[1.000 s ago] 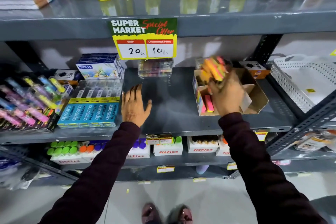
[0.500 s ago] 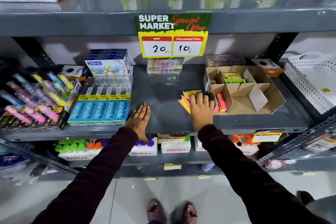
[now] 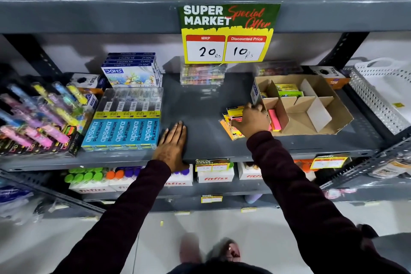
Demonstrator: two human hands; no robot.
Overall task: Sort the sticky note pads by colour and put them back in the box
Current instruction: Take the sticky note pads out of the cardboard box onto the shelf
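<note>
A loose pile of yellow and orange sticky note pads [image 3: 231, 121] lies on the grey shelf just left of a brown cardboard box [image 3: 315, 115] with dividers. My right hand [image 3: 252, 119] rests on top of the pile, fingers spread over the pads, its grip hidden. Inside the box, a pink pad [image 3: 274, 119] stands in the front left compartment and green and yellow pads [image 3: 288, 91] sit in a back one. My left hand [image 3: 173, 144] lies flat and empty on the shelf near its front edge.
Blue Apsara pencil boxes [image 3: 124, 124] and Doms boxes [image 3: 131, 71] stand to the left, highlighters [image 3: 37, 115] further left. A white perforated basket [image 3: 382, 93] is at right. A price sign [image 3: 226, 33] hangs overhead. Clear crayon cases [image 3: 202, 74] sit at the back.
My right hand lifted a bundle of pads out of the box, set it on the shelf left of the box, and now shifts over the pile. The left hand stayed flat.
</note>
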